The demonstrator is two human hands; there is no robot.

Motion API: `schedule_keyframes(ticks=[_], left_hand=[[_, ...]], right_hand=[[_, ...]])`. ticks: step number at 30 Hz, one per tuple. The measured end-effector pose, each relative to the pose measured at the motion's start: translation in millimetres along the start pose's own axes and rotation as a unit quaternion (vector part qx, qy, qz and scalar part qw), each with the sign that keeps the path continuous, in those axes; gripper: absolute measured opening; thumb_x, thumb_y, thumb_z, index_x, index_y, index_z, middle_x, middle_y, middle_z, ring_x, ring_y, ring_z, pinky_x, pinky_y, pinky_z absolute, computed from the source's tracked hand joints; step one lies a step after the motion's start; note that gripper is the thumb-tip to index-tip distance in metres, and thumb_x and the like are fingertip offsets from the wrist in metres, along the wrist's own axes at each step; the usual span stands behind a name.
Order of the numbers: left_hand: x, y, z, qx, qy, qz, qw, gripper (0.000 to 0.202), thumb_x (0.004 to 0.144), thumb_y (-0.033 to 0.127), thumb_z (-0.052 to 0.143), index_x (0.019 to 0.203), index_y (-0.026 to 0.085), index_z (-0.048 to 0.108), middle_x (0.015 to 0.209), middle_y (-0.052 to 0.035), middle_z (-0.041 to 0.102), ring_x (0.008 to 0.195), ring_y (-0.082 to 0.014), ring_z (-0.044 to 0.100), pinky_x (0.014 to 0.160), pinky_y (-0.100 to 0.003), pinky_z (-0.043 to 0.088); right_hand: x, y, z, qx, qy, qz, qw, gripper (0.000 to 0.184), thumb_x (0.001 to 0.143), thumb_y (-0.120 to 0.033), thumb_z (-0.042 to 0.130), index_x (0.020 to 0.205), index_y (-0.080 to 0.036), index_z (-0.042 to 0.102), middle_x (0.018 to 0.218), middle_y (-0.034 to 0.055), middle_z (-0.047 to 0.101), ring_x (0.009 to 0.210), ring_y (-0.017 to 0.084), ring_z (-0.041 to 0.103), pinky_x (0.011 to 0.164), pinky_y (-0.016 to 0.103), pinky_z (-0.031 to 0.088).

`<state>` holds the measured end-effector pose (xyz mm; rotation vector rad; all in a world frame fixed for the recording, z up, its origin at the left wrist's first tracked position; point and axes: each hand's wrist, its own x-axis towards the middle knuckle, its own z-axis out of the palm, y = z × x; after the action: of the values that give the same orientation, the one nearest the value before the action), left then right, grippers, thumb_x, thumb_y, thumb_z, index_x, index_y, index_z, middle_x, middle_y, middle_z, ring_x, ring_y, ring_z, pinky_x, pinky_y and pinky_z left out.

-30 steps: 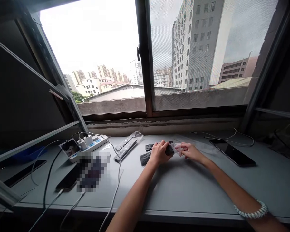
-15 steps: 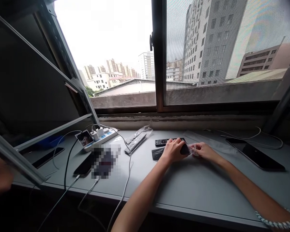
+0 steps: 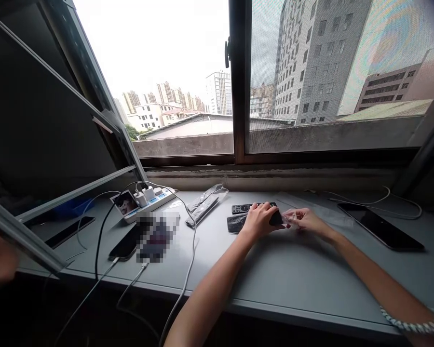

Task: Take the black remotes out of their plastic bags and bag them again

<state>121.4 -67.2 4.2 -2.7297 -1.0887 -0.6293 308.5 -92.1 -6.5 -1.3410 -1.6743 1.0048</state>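
From afar, I see the left hand (image 3: 258, 221) curled around a dark, flat-faced object (image 3: 277, 218) near the black push-button remote control (image 3: 240, 208), apparently steadying it while the right hand (image 3: 308, 221) pinches crumpled clear plastic film (image 3: 290, 216) at its end.

1. The bare left forearm (image 3: 217, 282) slants up from 6 o'clock, pointing toward 1 o'clock, the elbow out of sight
2. The bare left hand (image 3: 259, 222) shows its back uppermost, knuckles raised, fingers bent over in a grip, thumb side toward 3 o'clock
3. The bare right forearm (image 3: 374, 272) comes in from 4 o'clock, pointing toward 10 o'clock
4. The bare right hand (image 3: 309, 222), near the left hand at its 3 o'clock, aims bent fingers toward 9 o'clock, fingertips drawn together in a pinch
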Motion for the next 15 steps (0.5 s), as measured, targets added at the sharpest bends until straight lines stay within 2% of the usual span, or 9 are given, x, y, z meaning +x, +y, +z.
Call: schedule_keyframes(ticks=[6,11,15], left_hand=[[1.9,-4.6,-3.6,0.025,-0.002,0.017,1.0,0.047,0.074,0.052,0.063,0.112,0.025,0.053,0.104,-0.0042,0.058,0.097,-0.0213,0.053,0.088,-0.034,0.032],[3.7,-6.4,-12.7,0.051,-0.003,0.022,0.998,0.039,0.079,0.037,0.061,0.116,0.027,0.05,0.107,-0.0037,0.057,0.102,-0.0208,0.049,0.088,-0.034,0.029],[4.3,-7.7,-18.4,0.075,-0.003,0.019,0.997,0.04,0.078,0.03,0.063,0.115,0.026,0.049,0.106,-0.0026,0.056,0.102,-0.0208,0.048,0.087,-0.033,0.029]], right_hand=[[-1.0,-2.4,3.1,0.018,0.008,0.011,1.0,0.046,0.065,-0.054,0.064,0.094,-0.018,0.071,0.08,0.005,0.067,0.07,0.018,0.058,0.051,0.024,0.048],[3.3,-2.5,2.8,0.048,0.016,-0.024,0.998,0.041,0.063,-0.052,0.066,0.088,-0.02,0.073,0.112,0.0076,0.061,0.081,0.02,0.06,0.055,0.026,0.052],[5.4,-5.8,3.3,0.059,0.041,-0.019,0.997,0.04,0.061,-0.05,0.068,0.086,-0.019,0.073,0.114,0.0087,0.06,0.079,0.018,0.06,0.056,0.027,0.052]])
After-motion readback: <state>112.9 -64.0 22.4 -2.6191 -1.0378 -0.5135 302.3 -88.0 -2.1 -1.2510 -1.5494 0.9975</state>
